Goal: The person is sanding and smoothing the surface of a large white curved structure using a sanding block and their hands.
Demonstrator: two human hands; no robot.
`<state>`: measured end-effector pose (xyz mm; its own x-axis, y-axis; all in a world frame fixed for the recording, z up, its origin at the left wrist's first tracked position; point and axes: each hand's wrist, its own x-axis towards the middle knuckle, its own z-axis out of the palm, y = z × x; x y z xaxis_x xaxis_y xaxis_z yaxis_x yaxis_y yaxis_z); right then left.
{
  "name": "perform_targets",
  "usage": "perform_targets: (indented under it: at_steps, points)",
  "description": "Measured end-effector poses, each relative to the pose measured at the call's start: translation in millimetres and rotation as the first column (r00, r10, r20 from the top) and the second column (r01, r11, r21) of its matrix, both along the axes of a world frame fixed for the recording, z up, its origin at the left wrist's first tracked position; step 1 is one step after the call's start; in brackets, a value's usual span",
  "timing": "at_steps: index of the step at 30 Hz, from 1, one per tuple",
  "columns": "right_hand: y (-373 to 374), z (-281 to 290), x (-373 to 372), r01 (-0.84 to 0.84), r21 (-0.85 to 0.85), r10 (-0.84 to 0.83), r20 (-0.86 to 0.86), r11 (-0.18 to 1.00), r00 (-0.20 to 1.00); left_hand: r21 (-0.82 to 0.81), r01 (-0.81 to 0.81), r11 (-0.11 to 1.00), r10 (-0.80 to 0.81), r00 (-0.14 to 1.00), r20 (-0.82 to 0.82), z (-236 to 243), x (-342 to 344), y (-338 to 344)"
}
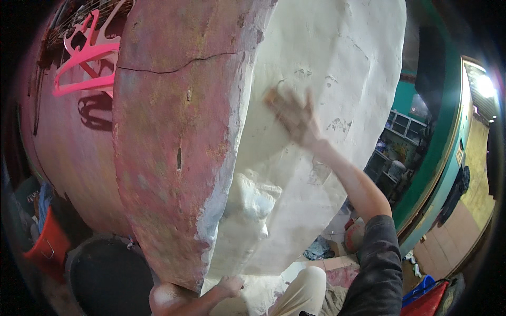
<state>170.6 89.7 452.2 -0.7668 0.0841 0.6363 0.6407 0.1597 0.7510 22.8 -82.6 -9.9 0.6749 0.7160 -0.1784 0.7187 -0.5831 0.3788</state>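
Observation:
My right hand point(295, 118), smeared by motion, is up on the white-coated wall face point(337, 63), its arm reaching from the lower right; whether it holds the brownish patch at its fingertips I cannot tell. Below it, a lumpy raised patch point(250, 200) shows in the coating. Low in the middle, my left hand point(229, 286) has curled fingers near the foot of the wall; what it holds, if anything, is too small to make out. To the left stands the cracked, faded pink wall face point(168, 105), meeting the white face along a rough edge.
Pink plastic hangers point(87, 52) hang at the upper left. A red container point(45, 247) and dark round tub point(108, 279) are at the lower left. To the right are a green doorframe point(432, 174), shelves point(400, 129), crumpled cloth point(316, 247) and a blue container point(416, 292) at the lower edge.

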Motion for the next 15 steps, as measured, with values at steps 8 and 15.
perform_targets:
  at_steps: [8,15]
  points:
    - [5.1,73.3,-11.4,-0.103,0.116,0.143,-0.422,0.988,0.895,-0.001,-0.040,0.999,0.040,0.999,0.003,-8.2,-2.2,10.1]
    - [-23.8,-45.1,14.7,-0.469,0.030,0.418,-0.507,0.883,0.754,0.111,-0.165,0.980,0.129,0.953,0.276,46.6,-10.5,9.9]
